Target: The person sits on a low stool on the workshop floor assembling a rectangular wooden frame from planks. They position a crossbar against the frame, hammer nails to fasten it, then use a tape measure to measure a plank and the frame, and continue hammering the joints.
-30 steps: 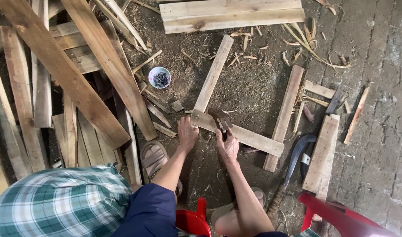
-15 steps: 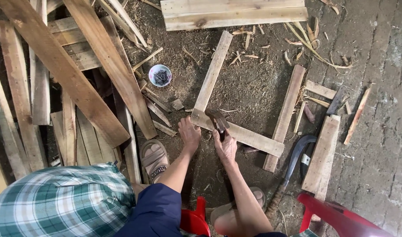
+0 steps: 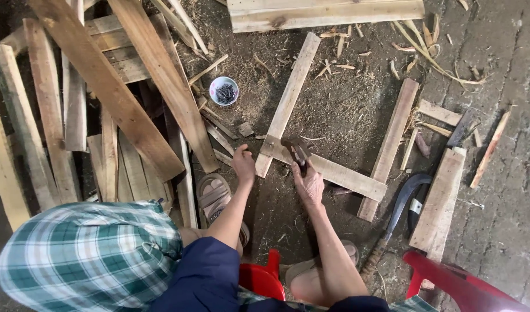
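The right hand [image 3: 309,184] has its fingers wrapped tight around a hammer [image 3: 297,150], whose head sits over the cross plank [image 3: 334,170]. The left hand [image 3: 243,163] presses flat fingers on the near end of the long plank [image 3: 288,104], right at its edge. Bare dirt [image 3: 346,110] lies open between these planks and the right plank [image 3: 389,150]. A cup of nails [image 3: 224,91] stands far left, beside piled boards [image 3: 103,98]

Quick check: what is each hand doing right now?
Left hand: resting on the end of the wooden slat, holding nothing visible.
Right hand: closed around the hammer.
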